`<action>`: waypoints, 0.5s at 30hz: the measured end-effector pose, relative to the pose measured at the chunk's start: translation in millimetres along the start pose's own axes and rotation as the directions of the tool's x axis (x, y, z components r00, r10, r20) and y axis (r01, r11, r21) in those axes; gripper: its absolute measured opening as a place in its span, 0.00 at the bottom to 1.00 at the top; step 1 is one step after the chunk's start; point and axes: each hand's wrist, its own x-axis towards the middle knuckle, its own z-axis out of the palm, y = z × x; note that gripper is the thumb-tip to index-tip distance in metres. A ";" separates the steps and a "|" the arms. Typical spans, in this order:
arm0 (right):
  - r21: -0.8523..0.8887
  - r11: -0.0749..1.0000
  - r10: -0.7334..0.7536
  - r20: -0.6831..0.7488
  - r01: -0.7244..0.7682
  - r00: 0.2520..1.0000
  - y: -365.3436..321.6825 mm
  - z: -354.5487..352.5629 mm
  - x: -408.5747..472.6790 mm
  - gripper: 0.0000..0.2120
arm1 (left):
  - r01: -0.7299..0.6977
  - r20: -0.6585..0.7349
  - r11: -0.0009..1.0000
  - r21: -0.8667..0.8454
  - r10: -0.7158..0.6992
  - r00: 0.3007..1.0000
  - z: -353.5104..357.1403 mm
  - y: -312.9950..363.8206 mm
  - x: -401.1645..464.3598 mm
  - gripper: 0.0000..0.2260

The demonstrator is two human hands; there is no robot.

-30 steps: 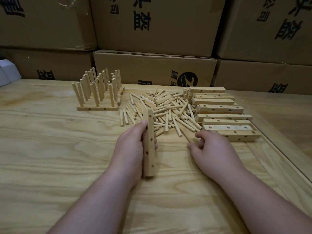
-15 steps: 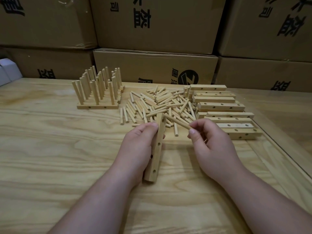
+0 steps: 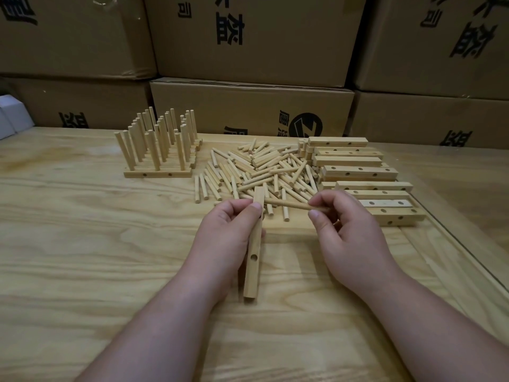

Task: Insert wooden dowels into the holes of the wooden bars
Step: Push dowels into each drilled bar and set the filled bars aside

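My left hand [image 3: 228, 235] grips a wooden bar [image 3: 254, 263] that points away from me, one hole showing on its right side below my fingers. My right hand [image 3: 347, 230] pinches a wooden dowel [image 3: 286, 204] between thumb and fingers. The dowel lies level, and its left end meets the upper part of the bar's right side. Behind my hands lies a loose pile of dowels [image 3: 259, 172]. A stack of bare wooden bars [image 3: 358, 172] sits to the right of the pile.
Several bars with dowels standing upright in them [image 3: 158, 153] are grouped at the back left of the wooden table [image 3: 82, 257]. Stacked cardboard boxes [image 3: 250, 111] wall off the far edge. A raised strip [image 3: 451, 244] runs along the table's right side.
My right hand picked a dowel from the pile and carried it left to the bar. My left hand lifted and tilted the bar, then held it steady.
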 end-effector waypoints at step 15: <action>0.156 0.979 0.130 0.011 -0.130 0.991 9.2 -4.8 4.2 0.09 | -0.030 0.101 0.998 0.046 0.025 0.995 -3.6 1.2 -2.6 0.06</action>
